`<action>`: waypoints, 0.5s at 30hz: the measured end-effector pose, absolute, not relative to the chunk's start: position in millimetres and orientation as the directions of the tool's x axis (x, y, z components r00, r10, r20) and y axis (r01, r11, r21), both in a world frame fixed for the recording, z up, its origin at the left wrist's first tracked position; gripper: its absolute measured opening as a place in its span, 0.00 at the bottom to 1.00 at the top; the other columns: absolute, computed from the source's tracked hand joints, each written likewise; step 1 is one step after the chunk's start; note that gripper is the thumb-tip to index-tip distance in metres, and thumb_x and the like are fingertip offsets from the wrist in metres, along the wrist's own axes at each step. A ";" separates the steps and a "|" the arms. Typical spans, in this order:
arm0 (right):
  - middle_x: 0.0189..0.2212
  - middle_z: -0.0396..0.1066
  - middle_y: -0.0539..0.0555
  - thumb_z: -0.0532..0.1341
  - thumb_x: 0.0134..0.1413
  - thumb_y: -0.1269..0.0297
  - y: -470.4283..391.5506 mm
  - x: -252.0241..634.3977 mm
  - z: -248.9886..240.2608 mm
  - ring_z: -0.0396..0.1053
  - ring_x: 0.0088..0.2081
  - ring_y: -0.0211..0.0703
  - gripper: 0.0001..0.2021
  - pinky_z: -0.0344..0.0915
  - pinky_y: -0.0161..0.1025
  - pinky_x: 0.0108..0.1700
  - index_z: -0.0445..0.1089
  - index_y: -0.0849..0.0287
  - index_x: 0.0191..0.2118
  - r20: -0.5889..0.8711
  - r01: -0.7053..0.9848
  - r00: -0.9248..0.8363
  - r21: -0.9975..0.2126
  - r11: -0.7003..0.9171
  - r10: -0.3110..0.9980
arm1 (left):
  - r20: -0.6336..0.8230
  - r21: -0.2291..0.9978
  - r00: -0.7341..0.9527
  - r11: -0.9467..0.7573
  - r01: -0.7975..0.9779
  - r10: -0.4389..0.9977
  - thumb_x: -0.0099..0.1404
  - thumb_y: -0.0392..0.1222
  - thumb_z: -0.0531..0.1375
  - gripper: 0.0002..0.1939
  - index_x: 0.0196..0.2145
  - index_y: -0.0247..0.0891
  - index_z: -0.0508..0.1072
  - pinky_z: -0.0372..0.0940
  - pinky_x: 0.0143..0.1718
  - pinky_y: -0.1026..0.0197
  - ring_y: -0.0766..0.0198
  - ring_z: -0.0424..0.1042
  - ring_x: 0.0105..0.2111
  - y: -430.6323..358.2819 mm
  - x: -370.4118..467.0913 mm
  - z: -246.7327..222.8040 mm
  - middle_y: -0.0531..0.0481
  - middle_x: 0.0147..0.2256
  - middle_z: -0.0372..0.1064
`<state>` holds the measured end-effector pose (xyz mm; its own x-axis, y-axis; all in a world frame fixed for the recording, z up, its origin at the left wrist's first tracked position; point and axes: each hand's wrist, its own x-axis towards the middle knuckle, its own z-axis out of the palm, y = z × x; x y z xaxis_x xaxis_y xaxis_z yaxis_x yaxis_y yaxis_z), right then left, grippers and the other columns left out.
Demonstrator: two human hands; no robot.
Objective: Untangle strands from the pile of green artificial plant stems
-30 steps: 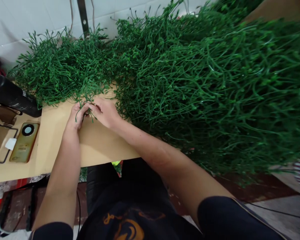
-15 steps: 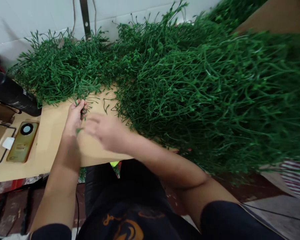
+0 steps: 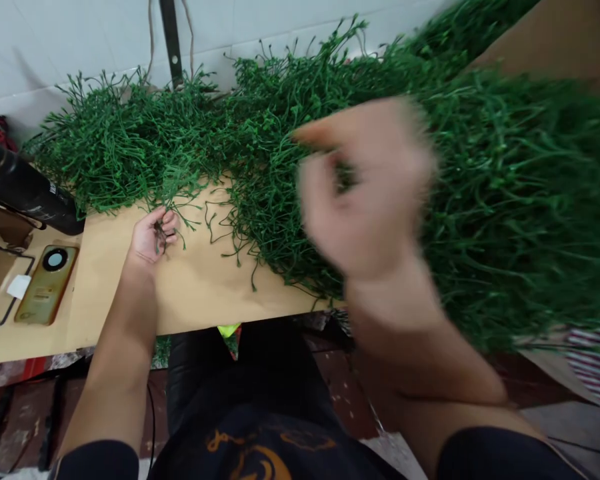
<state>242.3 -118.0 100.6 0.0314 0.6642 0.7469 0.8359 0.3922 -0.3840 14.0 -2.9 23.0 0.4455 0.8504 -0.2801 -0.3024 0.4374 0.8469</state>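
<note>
Though contents of black bottle (image 3: 27, 185) invisible, left grip (image 3: 151, 235) around green stems (image 3: 168, 197), right grip (image 3: 375, 203) unclear.

Heap of stems (image 3: 125, 147) lay along back edge of table (image 3: 205, 293), before wall (image 3: 280, 20). Larger pile of stems (image 3: 510, 220) covered table's right part, spreading over near edge. Loose stems (image 3: 239, 248) lay left of pile. Phone (image 3: 47, 287) lay towards left end; cylinder (image 3: 30, 190) lay behind phone, left of heap. Left hand (image 3: 149, 239) was before heap, right of phone; right hand (image 3: 375, 207) was above pile.
</note>
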 end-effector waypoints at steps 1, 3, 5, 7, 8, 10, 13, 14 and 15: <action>0.40 0.71 0.61 0.53 0.58 0.63 -106.7 231.7 89.7 0.66 0.45 0.47 0.14 0.63 0.51 0.50 0.70 0.66 0.43 0.713 0.818 -0.026 -0.387 0.425 0.700 | -0.284 0.845 0.442 0.439 -0.304 0.851 0.64 0.41 0.48 0.18 0.17 0.37 0.53 0.47 0.13 0.72 0.75 0.46 0.14 -3.6 14.0 23.5 0.57 0.17 0.42; 0.41 0.70 0.61 0.55 0.57 0.60 -81.5 205.2 65.6 0.67 0.43 0.46 0.15 0.65 0.46 0.47 0.68 0.66 0.44 0.516 0.727 -0.116 -0.539 0.427 0.849 | -0.302 0.838 0.435 0.454 -0.303 0.848 0.64 0.42 0.47 0.19 0.16 0.37 0.51 0.46 0.13 0.72 0.75 0.46 0.14 -5.2 14.1 24.6 0.57 0.17 0.41; 0.40 0.70 0.61 0.56 0.57 0.59 -58.3 179.2 44.2 0.68 0.41 0.43 0.17 0.65 0.42 0.44 0.67 0.68 0.45 0.317 0.640 -0.156 -0.689 0.340 0.936 | -0.349 0.827 0.416 0.484 -0.285 0.840 0.64 0.44 0.47 0.20 0.16 0.37 0.50 0.46 0.13 0.72 0.75 0.46 0.13 -6.7 14.4 26.0 0.58 0.16 0.40; 0.40 0.70 0.61 0.56 0.58 0.60 -42.4 161.1 29.0 0.67 0.39 0.41 0.15 0.64 0.39 0.43 0.67 0.68 0.43 0.210 0.568 -0.194 -0.772 0.284 0.958 | -0.395 0.816 0.379 0.509 -0.274 0.837 0.65 0.45 0.47 0.21 0.16 0.37 0.51 0.46 0.13 0.72 0.75 0.47 0.13 -7.8 15.1 27.8 0.58 0.16 0.41; 0.40 0.69 0.60 0.56 0.58 0.62 -37.4 155.8 23.6 0.67 0.39 0.40 0.13 0.63 0.38 0.43 0.67 0.68 0.42 0.198 0.540 -0.202 -0.795 0.278 0.959 | -0.412 0.811 0.365 0.518 -0.271 0.835 0.66 0.45 0.46 0.21 0.16 0.37 0.51 0.46 0.13 0.72 0.75 0.47 0.13 -8.1 15.8 28.7 0.58 0.16 0.41; 0.41 0.69 0.59 0.55 0.58 0.65 -32.0 151.5 15.8 0.66 0.39 0.39 0.11 0.62 0.37 0.43 0.68 0.67 0.40 0.211 0.496 -0.195 -0.821 0.282 0.958 | -0.428 0.804 0.365 0.532 -0.264 0.827 0.67 0.47 0.46 0.23 0.16 0.36 0.51 0.46 0.13 0.72 0.76 0.48 0.13 -8.2 17.8 30.0 0.58 0.15 0.42; 0.36 0.69 0.55 0.53 0.57 0.68 -30.1 153.3 8.1 0.65 0.37 0.38 0.08 0.61 0.36 0.43 0.68 0.64 0.38 0.229 0.440 -0.138 -0.857 0.266 0.964 | -0.414 0.814 0.407 0.531 -0.234 0.814 0.67 0.51 0.48 0.25 0.16 0.36 0.51 0.46 0.13 0.73 0.76 0.48 0.13 -6.8 21.3 28.9 0.58 0.15 0.42; 0.33 0.68 0.54 0.53 0.57 0.70 -30.3 154.4 6.8 0.64 0.36 0.38 0.07 0.60 0.36 0.42 0.67 0.63 0.36 0.226 0.443 -0.125 -0.859 0.258 0.966 | -0.396 0.826 0.414 0.515 -0.229 0.819 0.67 0.52 0.49 0.26 0.16 0.36 0.51 0.45 0.13 0.73 0.76 0.48 0.13 -6.0 22.2 27.5 0.58 0.15 0.42; 0.30 0.66 0.52 0.52 0.57 0.71 -30.9 155.3 6.2 0.63 0.34 0.38 0.07 0.59 0.36 0.41 0.67 0.63 0.34 0.220 0.460 -0.121 -0.851 0.251 0.968 | -0.372 0.841 0.411 0.490 -0.231 0.833 0.66 0.53 0.51 0.26 0.16 0.36 0.51 0.45 0.13 0.73 0.76 0.49 0.13 -5.1 22.9 25.7 0.59 0.15 0.42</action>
<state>155.3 -30.9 6.2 -0.1210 0.9679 0.2204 0.4602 0.2514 -0.8515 22.9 -5.1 25.7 0.4107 0.8325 -0.3719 -0.2311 0.4896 0.8408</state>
